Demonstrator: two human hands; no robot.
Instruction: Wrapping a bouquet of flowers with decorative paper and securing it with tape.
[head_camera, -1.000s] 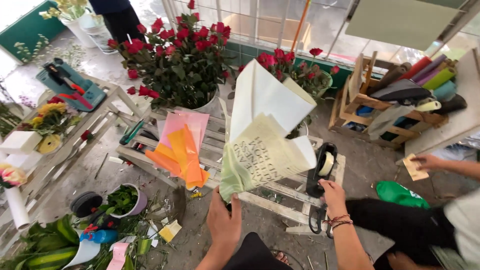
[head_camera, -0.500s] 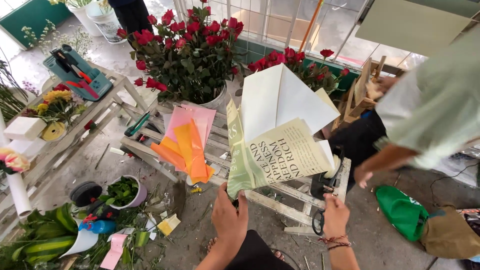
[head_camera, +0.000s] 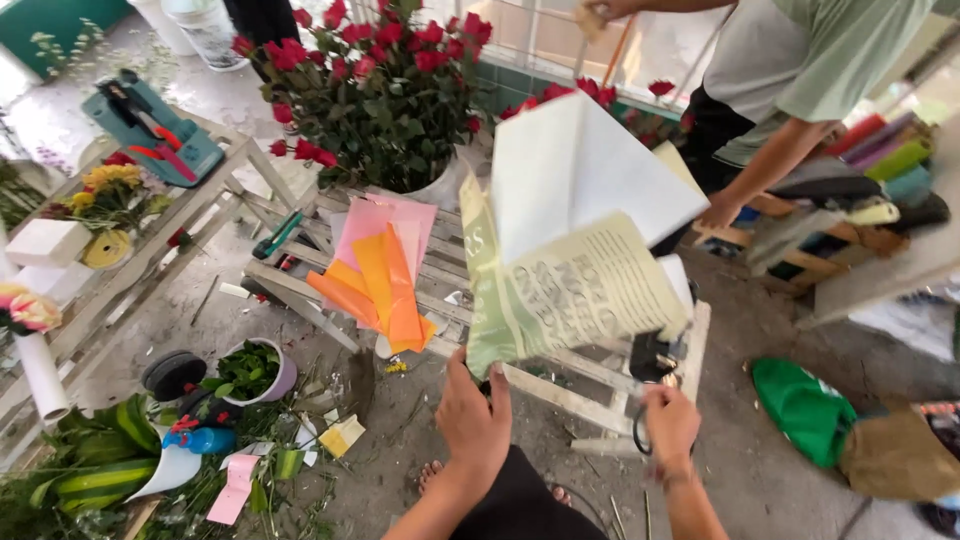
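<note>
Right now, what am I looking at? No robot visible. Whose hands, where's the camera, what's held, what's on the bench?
There is no machine: a person wears a camera on the head, looking down at their own two hands. The left hand holds up a bundle of wrapping paper, white and printed sheets. The right hand grips black scissors. Below is a slatted white wooden table with pink and orange paper sheets on it. Behind stands a bucket of red roses. The arm at upper right belongs to another person.
</note>
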